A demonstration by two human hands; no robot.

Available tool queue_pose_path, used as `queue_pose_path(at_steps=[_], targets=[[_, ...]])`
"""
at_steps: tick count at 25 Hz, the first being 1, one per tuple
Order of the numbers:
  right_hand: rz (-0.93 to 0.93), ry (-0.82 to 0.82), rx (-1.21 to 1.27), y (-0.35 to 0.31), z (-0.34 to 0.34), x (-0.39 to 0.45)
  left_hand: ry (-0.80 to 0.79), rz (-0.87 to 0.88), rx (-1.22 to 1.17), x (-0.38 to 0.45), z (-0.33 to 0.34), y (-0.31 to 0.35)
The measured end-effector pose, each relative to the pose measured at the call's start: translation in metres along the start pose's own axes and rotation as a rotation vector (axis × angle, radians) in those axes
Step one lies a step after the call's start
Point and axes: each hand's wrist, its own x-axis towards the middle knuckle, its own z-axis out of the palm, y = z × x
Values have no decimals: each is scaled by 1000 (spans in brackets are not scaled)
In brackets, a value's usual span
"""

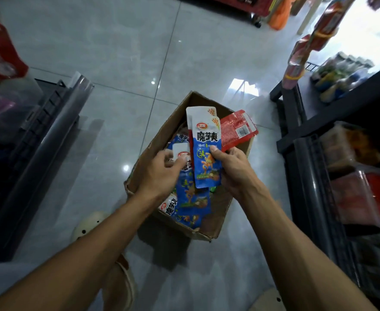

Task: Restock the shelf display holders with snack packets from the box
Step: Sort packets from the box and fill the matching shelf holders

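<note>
Right hand [231, 169] pinching blue packets [207, 151] fanned toward 12 o'clock; left hand [162, 173] gripping another packet [181, 153] over box [162, 135]. Packets looking light, floppy, slick; gripping lower edges probably best.

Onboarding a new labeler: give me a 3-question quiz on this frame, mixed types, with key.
1. True or false: the cardboard box sits on a shelf.
2. What does the right hand hold? A) blue packets and a red packet B) a bottle C) nothing
3. Fill in: the left hand pinches a packet over the open ____.

Key: 1 false, it is on the floor. 2 A. 3 box.
</note>
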Motion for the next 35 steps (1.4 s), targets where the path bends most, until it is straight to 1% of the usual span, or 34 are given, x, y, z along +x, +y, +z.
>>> queue_pose_path(at_steps=[1,2,3,5,6,7,8,10,12,13,14,16,17,21,25,28,29,31,32,35], targets=[[-9,-8,0,0,4,-5,-77,-142,-221,-4,7,3],[-25,-15,-34,-1,8,-10,-89,-212,-341,-6,10,3],[-45,-11,-103,-2,11,-14,-32,-225,-381,-5,9,4],[-62,-8,-235,-5,15,-20,171,-179,-355,-2,-2,3],[-46,-26,-274,-6,17,-23,233,-148,-386,0,-10,3],[-17,-65,-307,-5,21,-25,221,-116,-458,2,-17,4],[12,-123,-342,-4,26,-27,158,-97,-515,1,-22,5],[23,-238,-448,4,40,-26,55,-81,-503,-1,-28,5],[-88,-239,-673,12,53,-19,95,-70,-478,2,-34,0],[-155,-207,-768,16,57,-14,146,-56,-468,4,-39,-1],[-197,-163,-810,21,57,-8,201,-47,-436,6,-47,-4],[-223,-77,-789,31,50,5,298,-41,-328,10,-67,-9],[-204,-30,-781,39,44,14,328,-40,-283,13,-76,-14],[7,121,-821,77,17,55,353,-69,-226,28,-92,-32],[175,169,-644,103,23,89,329,-54,-208,45,-95,-35],[222,215,-611,121,35,109,307,-63,-218,52,-94,-37],[252,192,-598,125,39,112,305,-66,-223,53,-94,-38],[270,125,-549,137,42,117,298,-71,-228,54,-95,-40],[268,116,-540,140,43,118,291,-67,-231,53,-96,-40],[266,186,-483,121,45,102,266,-56,-257,50,-98,-40]])
